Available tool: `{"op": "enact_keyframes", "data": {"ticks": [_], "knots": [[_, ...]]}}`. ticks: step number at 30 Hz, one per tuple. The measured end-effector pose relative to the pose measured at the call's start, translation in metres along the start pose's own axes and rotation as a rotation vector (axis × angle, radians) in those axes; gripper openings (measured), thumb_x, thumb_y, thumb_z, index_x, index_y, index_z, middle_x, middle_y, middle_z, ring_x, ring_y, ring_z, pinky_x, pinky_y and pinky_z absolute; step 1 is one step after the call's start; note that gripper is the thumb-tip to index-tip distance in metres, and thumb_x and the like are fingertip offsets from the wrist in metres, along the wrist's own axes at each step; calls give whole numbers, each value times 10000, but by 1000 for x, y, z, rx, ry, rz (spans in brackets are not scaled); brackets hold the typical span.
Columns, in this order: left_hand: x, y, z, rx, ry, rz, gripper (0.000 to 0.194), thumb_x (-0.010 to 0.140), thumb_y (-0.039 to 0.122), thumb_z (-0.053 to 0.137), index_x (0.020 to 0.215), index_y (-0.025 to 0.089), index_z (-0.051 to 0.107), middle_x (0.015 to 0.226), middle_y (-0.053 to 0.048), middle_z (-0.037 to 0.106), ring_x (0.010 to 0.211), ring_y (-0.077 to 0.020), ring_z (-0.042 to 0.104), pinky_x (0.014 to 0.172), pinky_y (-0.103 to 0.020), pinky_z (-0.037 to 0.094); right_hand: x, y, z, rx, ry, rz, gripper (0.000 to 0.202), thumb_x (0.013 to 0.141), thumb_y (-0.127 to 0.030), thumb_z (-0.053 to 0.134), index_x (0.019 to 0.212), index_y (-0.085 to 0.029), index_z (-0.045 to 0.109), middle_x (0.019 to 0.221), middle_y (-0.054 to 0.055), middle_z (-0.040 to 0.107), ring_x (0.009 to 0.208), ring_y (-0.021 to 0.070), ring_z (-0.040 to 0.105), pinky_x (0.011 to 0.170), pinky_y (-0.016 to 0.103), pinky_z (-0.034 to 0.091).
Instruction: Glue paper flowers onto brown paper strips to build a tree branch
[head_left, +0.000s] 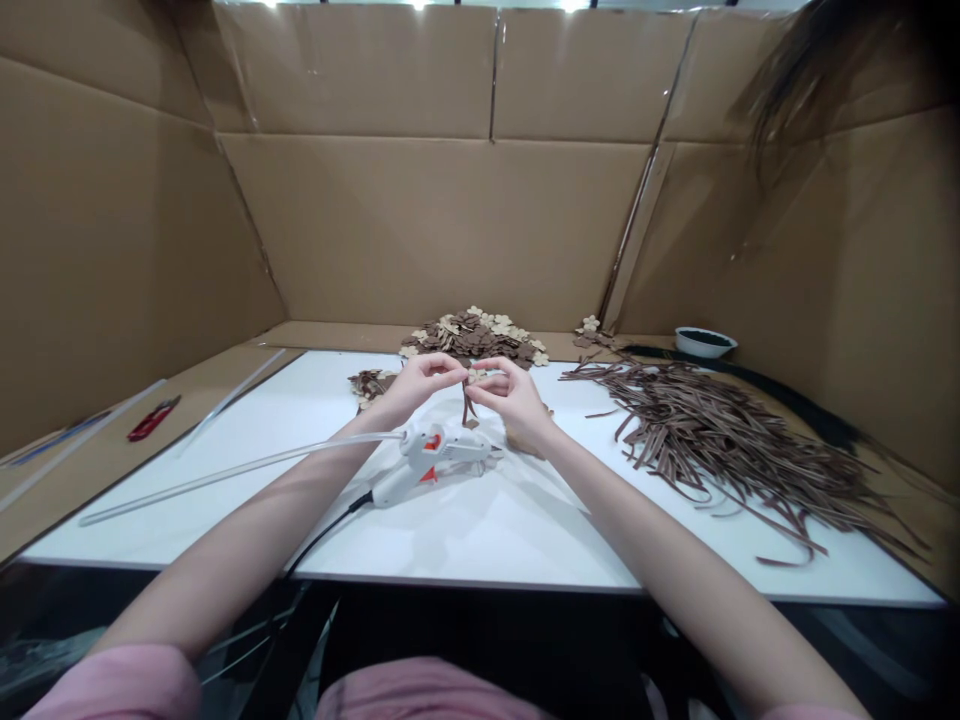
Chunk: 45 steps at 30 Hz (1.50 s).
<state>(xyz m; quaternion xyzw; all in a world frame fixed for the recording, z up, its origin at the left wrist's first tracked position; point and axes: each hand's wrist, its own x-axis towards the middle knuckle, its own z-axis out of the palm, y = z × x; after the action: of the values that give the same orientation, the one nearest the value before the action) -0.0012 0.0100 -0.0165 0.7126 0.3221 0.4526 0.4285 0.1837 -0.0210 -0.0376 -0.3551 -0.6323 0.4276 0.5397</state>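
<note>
In front of the flower pile, my left hand (430, 384) and my right hand (514, 396) meet with fingertips pinched together. A thin brown strip (468, 404) hangs down between them, its upper end at the fingertips. A small pale piece shows by the right fingers, partly hidden. Just below the hands, a white hot glue gun (411, 468) with an orange trigger stands on the white board (480, 555), its nozzle facing right. A long clear glue stick (240, 480) juts from its back across my left forearm.
Brown and cream flower cutouts (480, 338) are heaped behind the hands, with a smaller cluster (369, 386) at left. Many brown strips (712, 430) lie at right, near a white bowl (703, 342). A red cutter (154, 418) lies far left. Cardboard walls (435, 230) enclose the table.
</note>
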Motion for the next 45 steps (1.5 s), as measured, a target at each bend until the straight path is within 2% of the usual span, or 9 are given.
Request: {"op": "enact_keyframes", "data": {"ticks": [6, 9, 19, 26, 38, 45], "knots": [[4, -5, -3, -38, 83, -24, 270, 697, 428, 770, 735, 170, 703, 765, -17, 658, 735, -145, 548, 731, -282, 424, -1, 5, 2, 38, -234, 113, 368, 738, -492, 742, 864, -147, 707, 829, 65, 715, 752, 162, 644, 712, 292, 501], [4, -5, -3, -50, 92, -28, 270, 693, 432, 772, 731, 173, 706, 771, -18, 663, 725, -142, 539, 715, -280, 414, -3, 1, 1, 37, -283, 129, 380, 755, -514, 722, 782, -135, 725, 766, 67, 708, 670, 138, 592, 653, 276, 457], [5, -9, -6, -53, 147, -59, 276, 680, 454, 771, 746, 189, 730, 809, -34, 695, 736, -154, 567, 679, -286, 403, -4, -7, -1, 10, -319, 142, 400, 785, -536, 687, 776, -140, 742, 802, 74, 724, 709, 144, 578, 688, 277, 435], [6, -10, -5, -28, 160, -71, 327, 684, 498, 759, 772, 184, 740, 853, -54, 710, 760, -166, 577, 685, -287, 414, -7, -14, 0, 26, -307, 183, 361, 765, -488, 727, 799, -130, 752, 840, 85, 733, 747, 149, 611, 716, 271, 464], [4, -7, -3, -19, 143, -61, 307, 699, 482, 749, 749, 180, 730, 831, -46, 711, 760, -169, 578, 689, -285, 407, -6, -12, 0, 36, -303, 171, 357, 697, -492, 775, 764, -142, 747, 777, 70, 729, 729, 167, 637, 706, 280, 491], [4, -8, -4, 10, 142, -46, 294, 716, 478, 734, 747, 185, 730, 859, -41, 717, 782, -168, 584, 686, -282, 404, -7, -9, -1, 62, -284, 221, 355, 683, -476, 790, 756, -132, 743, 772, 70, 726, 708, 155, 630, 672, 263, 477]]}}
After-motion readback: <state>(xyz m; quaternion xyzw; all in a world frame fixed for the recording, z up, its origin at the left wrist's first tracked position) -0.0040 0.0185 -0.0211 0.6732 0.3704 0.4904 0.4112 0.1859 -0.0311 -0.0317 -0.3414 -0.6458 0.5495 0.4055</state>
